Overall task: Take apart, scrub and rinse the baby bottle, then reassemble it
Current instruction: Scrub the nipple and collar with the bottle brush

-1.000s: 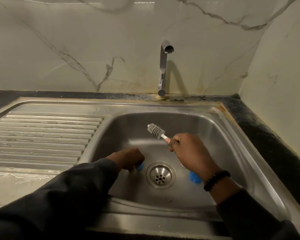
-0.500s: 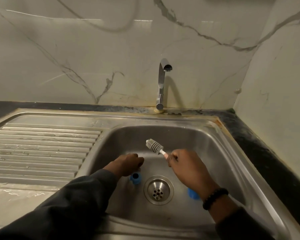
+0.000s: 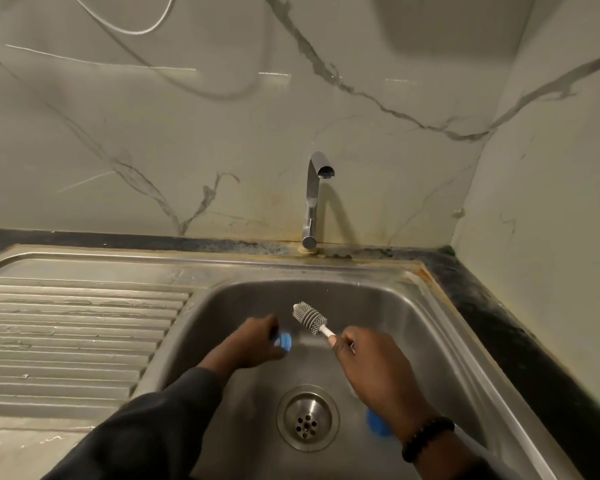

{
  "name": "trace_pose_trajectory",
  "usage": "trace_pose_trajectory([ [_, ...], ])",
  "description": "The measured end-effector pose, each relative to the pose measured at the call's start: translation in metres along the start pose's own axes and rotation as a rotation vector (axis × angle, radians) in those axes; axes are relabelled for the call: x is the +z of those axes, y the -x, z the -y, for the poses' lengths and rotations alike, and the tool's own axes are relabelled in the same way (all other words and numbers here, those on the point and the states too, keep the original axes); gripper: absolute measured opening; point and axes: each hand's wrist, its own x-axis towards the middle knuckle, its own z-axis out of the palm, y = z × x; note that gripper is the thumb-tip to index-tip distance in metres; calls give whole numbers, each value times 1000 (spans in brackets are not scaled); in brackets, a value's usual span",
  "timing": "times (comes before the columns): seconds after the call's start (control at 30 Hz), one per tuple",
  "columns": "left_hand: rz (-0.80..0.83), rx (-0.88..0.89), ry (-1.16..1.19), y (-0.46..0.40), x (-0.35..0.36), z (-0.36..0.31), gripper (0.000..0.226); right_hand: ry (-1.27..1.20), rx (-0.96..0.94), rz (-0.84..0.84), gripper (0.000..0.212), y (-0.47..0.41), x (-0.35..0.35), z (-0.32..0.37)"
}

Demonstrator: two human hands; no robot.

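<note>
Bottle parts lie scattered in the sink [image 3: 440,327], so the taking apart looks done. Nearest, a blue part [image 3: 378,426] rests on the basin floor, half hidden under the right wrist with its black bead bracelet [image 3: 426,438]; probably parked there to wait its turn. Beside it sits the round drain [image 3: 307,417], a steel strainer pierced with small holes.

Further in, the right hand [image 3: 374,368] is curled round the white handle of the brush [image 3: 310,318], gripping low near the head, which suits short, controlled strokes. The head is a stubby cylinder of stiff grey nubs, rubbery rather than hairy by the look of it, and angles up and leftward. The left hand [image 3: 253,344] is wrapped round another blue piece [image 3: 283,341], smooth plastic and rounded; which part it is cannot be told. It is held just beside the brush head but apart from it, over the basin so drips fall inside. I judge scrubbing is about to start on it.

To the left runs the ribbed draining board [image 3: 73,327], streaked and dull. At the back stands a slim bent steel tap [image 3: 312,202], with no water visible, against glossy veined marble wall [image 3: 187,133].
</note>
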Motion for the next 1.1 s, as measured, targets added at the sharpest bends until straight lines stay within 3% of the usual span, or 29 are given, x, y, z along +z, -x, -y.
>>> trace_pose_trajectory([
  [0.17,-125,-115,1150,25,-43,-16,12,21,-62,-90,18,0,-12,2],
  [0.27,-164,-188,1633,46,-55,-33,24,25,-112,-162,16,0,-19,8],
  [0.33,-174,-191,1833,59,-57,-44,28,3,-169,-203,16,1,-21,12],
  [0.43,-174,-171,1907,72,-53,-53,31,-32,-275,-277,18,4,-18,15],
  [0.63,-30,-40,1755,72,-53,-52,40,140,-418,-426,16,-3,-7,8],
  [0.83,-39,90,1607,71,-54,-56,37,328,-499,-415,52,-6,-12,5],
  [1.0,-72,108,1518,71,-52,-57,40,365,-503,-410,59,-8,-15,3],
  [1.1,-91,132,1594,68,-53,-59,42,323,-494,-414,57,-8,-15,5],
])
